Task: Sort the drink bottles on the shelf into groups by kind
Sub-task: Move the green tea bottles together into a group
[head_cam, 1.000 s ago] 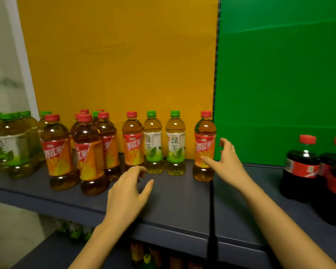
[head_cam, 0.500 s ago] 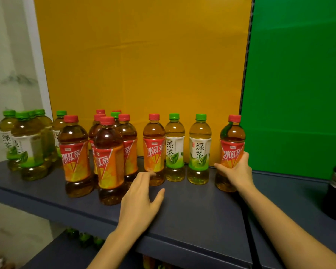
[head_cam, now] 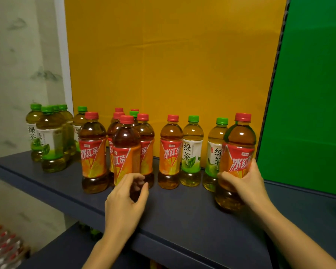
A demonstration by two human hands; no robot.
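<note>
— Gripping what, the right hand (head_cam: 244,184)?
— A red-capped tea bottle (head_cam: 238,150), upright at the shelf's (head_cam: 182,216) right end, just in front of two green-capped bottles (head_cam: 192,152); fingers (head_cam: 253,171) curl round its label.
— And the left hand (head_cam: 124,202)?
— Fingers loosely curled, holding nothing, just before the red-capped cluster (head_cam: 93,152).

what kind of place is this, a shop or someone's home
Probably a shop or stockroom, possibly staged: many identical red-capped iced tea bottles and green-capped green tea bottles stand on a dark shelf, with wrapped packs of bottles lower down.
</note>
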